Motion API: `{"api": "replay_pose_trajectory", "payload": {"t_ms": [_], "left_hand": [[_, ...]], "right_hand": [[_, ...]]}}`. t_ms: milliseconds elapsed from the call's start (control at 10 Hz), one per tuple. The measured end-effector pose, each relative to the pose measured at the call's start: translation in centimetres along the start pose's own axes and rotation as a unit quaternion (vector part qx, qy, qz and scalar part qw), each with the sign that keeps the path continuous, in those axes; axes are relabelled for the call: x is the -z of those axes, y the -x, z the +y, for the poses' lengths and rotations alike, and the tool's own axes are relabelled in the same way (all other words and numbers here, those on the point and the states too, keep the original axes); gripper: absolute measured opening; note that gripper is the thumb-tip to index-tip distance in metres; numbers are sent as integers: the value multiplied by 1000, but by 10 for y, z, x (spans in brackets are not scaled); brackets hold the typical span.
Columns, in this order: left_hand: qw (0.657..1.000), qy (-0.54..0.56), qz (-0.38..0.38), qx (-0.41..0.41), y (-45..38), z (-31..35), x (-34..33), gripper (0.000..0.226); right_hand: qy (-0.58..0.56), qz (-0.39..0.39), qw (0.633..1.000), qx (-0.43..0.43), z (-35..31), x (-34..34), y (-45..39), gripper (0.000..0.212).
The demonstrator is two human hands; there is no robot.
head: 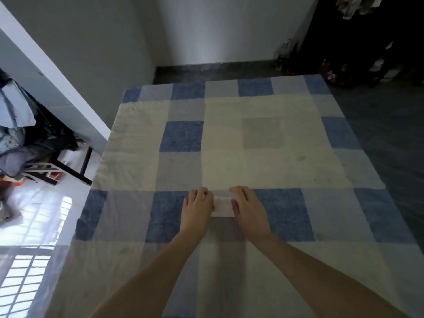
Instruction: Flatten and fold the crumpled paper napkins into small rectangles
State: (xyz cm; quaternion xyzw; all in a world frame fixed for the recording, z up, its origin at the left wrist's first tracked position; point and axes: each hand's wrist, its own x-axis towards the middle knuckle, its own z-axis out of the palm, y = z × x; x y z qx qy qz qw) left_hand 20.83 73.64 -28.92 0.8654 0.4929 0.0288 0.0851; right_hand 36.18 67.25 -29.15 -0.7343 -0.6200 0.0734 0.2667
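Note:
A small white paper napkin [223,206], folded into a flat rectangle, lies on the blue, grey and cream checked cloth [263,143]. My left hand [197,206] rests flat on its left edge, fingers straight and pointing away from me. My right hand [249,207] presses flat on its right edge in the same way. Both hands cover the napkin's ends; only its middle strip shows between them.
The checked cloth covers a low bed or mat that fills most of the view. A white wall and beam [52,72] run along the left, with a dark chair [68,166] piled with clothes. Dark floor [390,134] lies to the right and beyond.

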Motion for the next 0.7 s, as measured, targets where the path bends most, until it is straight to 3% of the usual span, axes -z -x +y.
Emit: {"api": "replay_pose_trajectory", "payload": {"t_ms": [100, 200, 300, 500, 600, 700], "left_hand": [[997, -13, -28, -75, 6, 5, -1, 28], [995, 15, -24, -94, 16, 2, -11, 42], [994, 25, -47, -99, 36, -4, -15, 49], [987, 21, -140, -72, 41, -8, -5, 60], [979, -32, -187, -81, 36, -5, 9, 63], [979, -39, -191, -66, 32, 7, 32, 62]], "right_hand": [[15, -40, 996, 76, 7, -8, 16, 40], [69, -140, 983, 96, 22, -19, 36, 50], [85, -188, 975, 76, 27, -21, 45, 62], [100, -244, 962, 65, 25, -18, 39, 66], [104, -267, 956, 66, 21, -7, 34, 63], [116, -264, 954, 87, 4, 17, 24, 61]]}}
